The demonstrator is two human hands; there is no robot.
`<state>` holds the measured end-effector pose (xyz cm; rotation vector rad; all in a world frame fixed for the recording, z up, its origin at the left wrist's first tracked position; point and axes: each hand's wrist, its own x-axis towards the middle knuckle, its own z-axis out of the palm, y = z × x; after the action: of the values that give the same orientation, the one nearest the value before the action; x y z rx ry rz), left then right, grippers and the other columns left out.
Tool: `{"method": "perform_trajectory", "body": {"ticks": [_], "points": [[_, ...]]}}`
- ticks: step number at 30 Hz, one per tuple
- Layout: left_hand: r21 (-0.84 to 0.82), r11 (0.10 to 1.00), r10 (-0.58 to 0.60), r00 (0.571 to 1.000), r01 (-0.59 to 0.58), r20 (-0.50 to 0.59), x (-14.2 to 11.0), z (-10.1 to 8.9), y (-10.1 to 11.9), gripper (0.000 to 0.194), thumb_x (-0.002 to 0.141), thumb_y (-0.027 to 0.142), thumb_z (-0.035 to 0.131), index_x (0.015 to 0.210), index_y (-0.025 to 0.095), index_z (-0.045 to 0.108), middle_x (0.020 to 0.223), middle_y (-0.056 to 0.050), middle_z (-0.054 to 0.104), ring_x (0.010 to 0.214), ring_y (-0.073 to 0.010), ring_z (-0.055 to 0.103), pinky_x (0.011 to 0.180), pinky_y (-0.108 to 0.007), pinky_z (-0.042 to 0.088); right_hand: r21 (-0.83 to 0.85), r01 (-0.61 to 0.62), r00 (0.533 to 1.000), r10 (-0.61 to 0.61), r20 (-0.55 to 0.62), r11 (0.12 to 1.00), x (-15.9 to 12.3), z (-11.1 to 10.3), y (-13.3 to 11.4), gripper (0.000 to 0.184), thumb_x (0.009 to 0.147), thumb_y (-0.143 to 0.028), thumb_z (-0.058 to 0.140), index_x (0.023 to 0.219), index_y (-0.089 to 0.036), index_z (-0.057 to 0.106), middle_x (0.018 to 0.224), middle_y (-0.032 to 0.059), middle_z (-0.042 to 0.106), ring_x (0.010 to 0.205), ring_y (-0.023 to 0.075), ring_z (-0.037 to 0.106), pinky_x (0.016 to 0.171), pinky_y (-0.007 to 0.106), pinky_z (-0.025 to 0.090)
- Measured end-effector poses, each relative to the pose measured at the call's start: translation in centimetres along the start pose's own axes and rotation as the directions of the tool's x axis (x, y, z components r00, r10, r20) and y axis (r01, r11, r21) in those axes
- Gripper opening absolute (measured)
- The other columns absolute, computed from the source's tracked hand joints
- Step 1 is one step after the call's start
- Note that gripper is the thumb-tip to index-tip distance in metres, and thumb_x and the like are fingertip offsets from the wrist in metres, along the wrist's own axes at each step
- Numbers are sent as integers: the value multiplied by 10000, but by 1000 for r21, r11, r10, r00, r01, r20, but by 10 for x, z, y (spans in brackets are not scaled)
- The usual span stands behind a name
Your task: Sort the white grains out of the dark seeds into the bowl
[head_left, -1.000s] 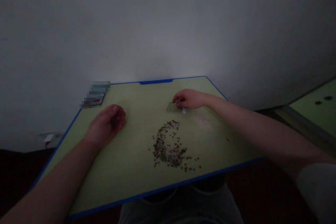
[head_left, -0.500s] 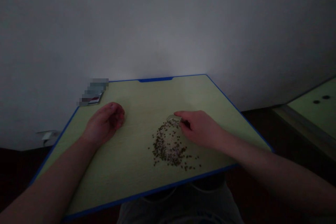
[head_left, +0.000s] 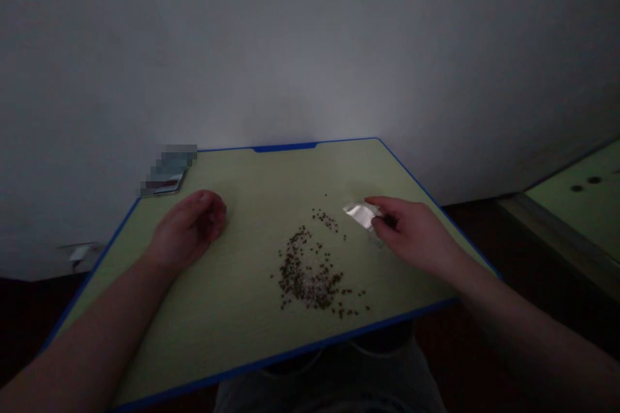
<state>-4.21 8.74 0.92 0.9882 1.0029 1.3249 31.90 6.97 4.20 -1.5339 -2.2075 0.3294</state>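
My right hand point(head_left: 402, 222) pinches a thin, clear, shiny plastic piece point(head_left: 362, 214) between thumb and fingers, tilted so it catches the light. Its exact kind is hard to make out, and part of it is hidden by the fingers. To its left, a heap of dark beans mixed with pale grains point(head_left: 310, 277) lies on the table point(head_left: 232, 310). A smaller scatter of dark beans point(head_left: 327, 221) sits behind the heap, close to the plastic piece. My left hand point(head_left: 188, 226) rests on the left of the table, fingers loosely curled in, with nothing visible in them.
A flat object point(head_left: 169, 171), partly blurred out, lies at the table's far left corner. The far edge stands against a pale wall point(head_left: 290, 45). A white plug point(head_left: 81, 253) is low on the left wall. A greenish panel point(head_left: 581, 187) is at the right.
My right hand came from behind the heap to its back edge with the plastic piece, then drew away right. Some beans at the back now lie separate from the heap. My left hand stayed put.
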Motion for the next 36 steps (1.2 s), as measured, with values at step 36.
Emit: {"method": "perform_trajectory", "body": {"ticks": [36], "points": [[41, 999, 5, 1000, -6, 16, 1, 0, 0, 214, 785, 315, 615, 668, 136, 609, 533, -18, 541, 420, -96, 462, 344, -191, 354, -13, -46, 997, 47, 59, 999, -17, 5, 16, 347, 861, -220, 493, 1161, -210, 668, 992, 52, 748, 775, 204, 698, 694, 324, 530]]}}
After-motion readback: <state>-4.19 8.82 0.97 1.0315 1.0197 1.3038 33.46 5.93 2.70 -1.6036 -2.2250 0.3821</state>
